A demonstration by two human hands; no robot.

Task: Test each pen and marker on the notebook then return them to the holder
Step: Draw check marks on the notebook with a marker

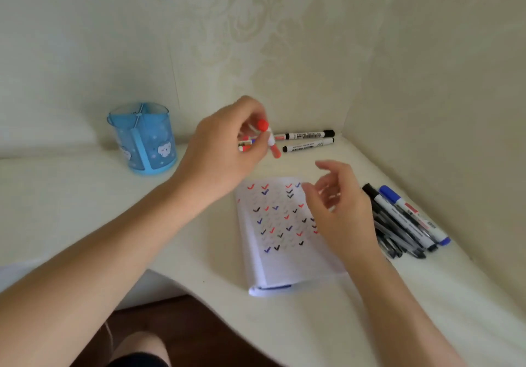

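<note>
My left hand (225,150) grips a red marker (269,138) in the air above the table, behind the notebook. The open notebook (281,232) lies in the middle, its page covered with red, blue and black tick marks. My right hand (338,210) hovers over the notebook's right side with relaxed, spread fingers, holding nothing. The blue pen holder (145,138) stands at the back left and looks empty. Two black markers (310,140) lie at the back near the wall. A pile of several pens and markers (404,221) lies to the right of the notebook.
The white table (85,195) sits in a corner between two wallpapered walls. Its front edge curves inward, with dark floor (176,324) and my knee below. Another marker lies partly hidden behind my left hand.
</note>
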